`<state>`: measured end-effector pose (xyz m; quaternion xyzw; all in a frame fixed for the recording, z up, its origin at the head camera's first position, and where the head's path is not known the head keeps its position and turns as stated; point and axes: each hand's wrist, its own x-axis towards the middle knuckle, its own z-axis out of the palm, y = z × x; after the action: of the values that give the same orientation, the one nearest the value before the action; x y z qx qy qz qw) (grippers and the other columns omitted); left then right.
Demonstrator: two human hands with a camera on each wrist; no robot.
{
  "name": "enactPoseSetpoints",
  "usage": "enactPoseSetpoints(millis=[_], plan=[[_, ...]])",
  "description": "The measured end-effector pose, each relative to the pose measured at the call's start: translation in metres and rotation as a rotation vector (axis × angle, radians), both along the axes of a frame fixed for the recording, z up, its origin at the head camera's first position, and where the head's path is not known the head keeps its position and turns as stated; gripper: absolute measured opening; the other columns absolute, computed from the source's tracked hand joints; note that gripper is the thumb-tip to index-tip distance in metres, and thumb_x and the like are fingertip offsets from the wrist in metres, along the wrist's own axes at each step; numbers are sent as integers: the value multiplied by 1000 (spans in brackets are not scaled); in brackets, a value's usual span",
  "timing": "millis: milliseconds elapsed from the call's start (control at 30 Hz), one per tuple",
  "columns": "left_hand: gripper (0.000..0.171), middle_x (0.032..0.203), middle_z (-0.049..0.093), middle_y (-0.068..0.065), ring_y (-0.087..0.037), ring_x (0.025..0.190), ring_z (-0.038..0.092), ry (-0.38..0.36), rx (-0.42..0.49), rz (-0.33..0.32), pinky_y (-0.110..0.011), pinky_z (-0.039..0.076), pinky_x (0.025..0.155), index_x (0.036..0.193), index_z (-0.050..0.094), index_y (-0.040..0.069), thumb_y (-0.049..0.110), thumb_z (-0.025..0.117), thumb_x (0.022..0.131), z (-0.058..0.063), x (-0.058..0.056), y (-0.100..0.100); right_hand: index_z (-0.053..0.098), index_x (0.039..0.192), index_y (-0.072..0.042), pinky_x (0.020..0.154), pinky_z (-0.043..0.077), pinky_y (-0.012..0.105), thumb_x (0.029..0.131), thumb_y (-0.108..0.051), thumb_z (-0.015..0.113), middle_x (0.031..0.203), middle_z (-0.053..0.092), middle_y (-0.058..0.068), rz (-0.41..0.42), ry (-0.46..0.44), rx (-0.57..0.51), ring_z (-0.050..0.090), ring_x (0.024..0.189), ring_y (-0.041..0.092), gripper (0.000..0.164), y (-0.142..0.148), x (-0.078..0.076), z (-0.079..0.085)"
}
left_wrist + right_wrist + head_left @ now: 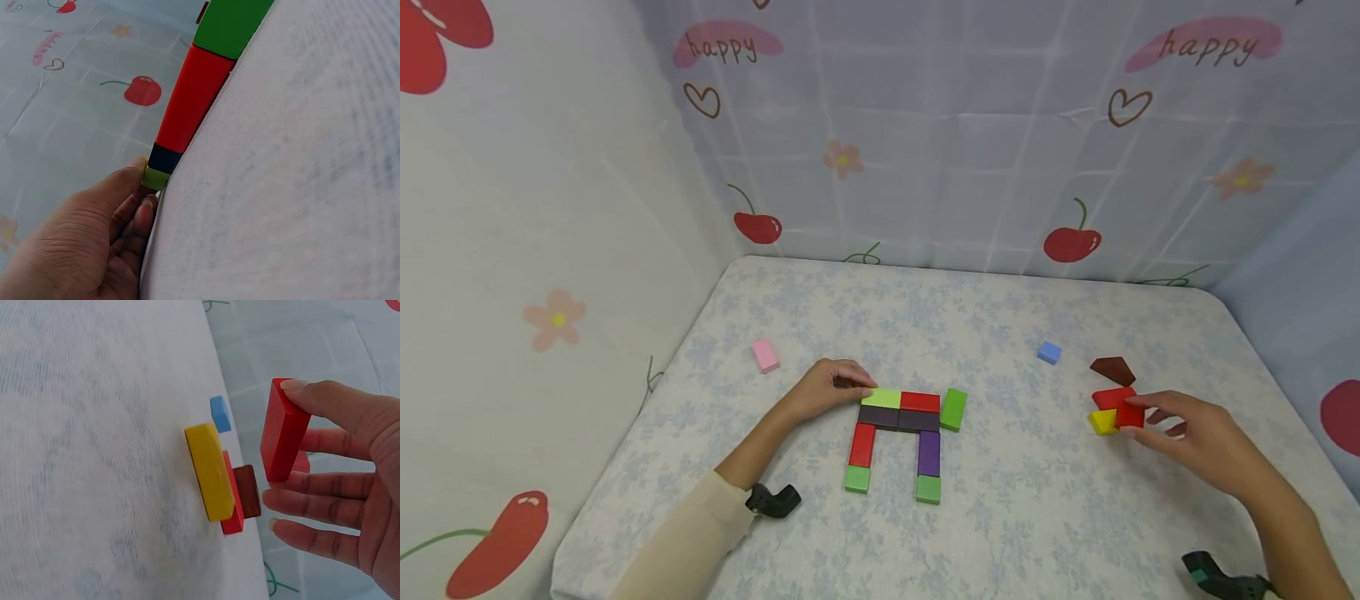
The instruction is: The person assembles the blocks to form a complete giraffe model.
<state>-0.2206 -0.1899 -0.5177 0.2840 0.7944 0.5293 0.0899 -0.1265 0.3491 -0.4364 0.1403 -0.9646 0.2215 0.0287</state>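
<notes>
My left hand (829, 390) is at the upper left corner of a flat figure of blocks, thumb and fingertips pinching the end of a light green block (882, 398). Next to that block lies a red block (921, 402), with two dark blocks (878, 417) below. A red and a purple block (928, 453) form legs, each ending in a green block. My right hand (1206, 435) pinches a red block (284, 431) between thumb and fingers, held above the table. Under it lie a yellow block (210, 472) and another red block (1112, 398).
A tilted green block (953, 409) lies at the figure's right side. Farther off are a pink block (765, 355) at left, a blue block (1049, 352) and a brown angular block (1113, 370) at right. The patterned tablecloth (1015, 517) meets curtains at the back and sides.
</notes>
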Motion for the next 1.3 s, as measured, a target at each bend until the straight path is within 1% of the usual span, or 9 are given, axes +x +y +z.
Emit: enactPoseSetpoints(millis=[200,333,433,500,667,867,1033,1167,1300], plan=[[14,104,74,-2,-19,95,68,3,3,1,-28,54,78,106,81,14,13,77,93,-4,-2,-2,71,123,-4,65,56,26,81,-26,88,110,71,15,65,-5,-4,65,89,27,50,-25,-12,5],[14,104,74,1,-18,95,68,5,6,-13,-30,55,78,107,81,17,16,77,93,-4,-2,-3,73,120,-8,66,57,32,80,-23,89,113,71,11,143,75,-19,67,85,24,46,-43,-19,6],[14,103,74,1,-17,94,68,10,5,-14,-30,55,78,106,81,17,16,77,93,-4,-1,-4,74,118,-10,65,57,35,80,-21,89,109,69,6,178,128,-19,66,80,20,42,-56,-25,7],[15,104,74,0,-17,94,68,18,3,-15,-29,55,77,107,81,15,15,77,93,-4,-1,-4,74,118,-10,65,57,37,80,-22,89,106,69,5,176,136,-7,65,80,20,43,-64,-28,9],[15,104,74,-4,-17,92,67,26,11,-12,-27,54,74,106,81,10,13,77,93,-3,1,-2,73,121,-8,65,56,32,82,-25,87,110,71,9,167,141,21,64,83,21,45,-82,-36,11],[14,104,74,-1,-17,94,67,2,3,-8,-28,53,76,106,81,16,17,77,93,-1,0,-2,72,124,-8,65,56,32,83,-27,86,111,71,10,158,139,11,66,80,21,48,-98,-44,13],[15,104,74,4,-17,95,67,-11,-13,-5,-31,54,77,107,81,21,19,77,93,-4,-1,-5,71,126,-10,64,54,32,85,-29,85,113,70,10,150,105,-3,64,80,21,48,-112,-52,14],[15,104,74,7,-17,95,67,-17,-12,-10,-32,54,77,106,81,25,19,76,93,-5,-2,-6,71,125,-9,65,54,32,85,-30,85,113,70,8,161,104,-19,64,82,21,48,-123,-60,10],[15,105,74,5,-18,95,67,-15,-2,-15,-32,54,77,107,81,24,20,76,93,-3,-1,-5,71,126,-9,66,53,32,85,-33,85,113,71,8,149,70,-13,64,83,21,49,-136,-68,6]])
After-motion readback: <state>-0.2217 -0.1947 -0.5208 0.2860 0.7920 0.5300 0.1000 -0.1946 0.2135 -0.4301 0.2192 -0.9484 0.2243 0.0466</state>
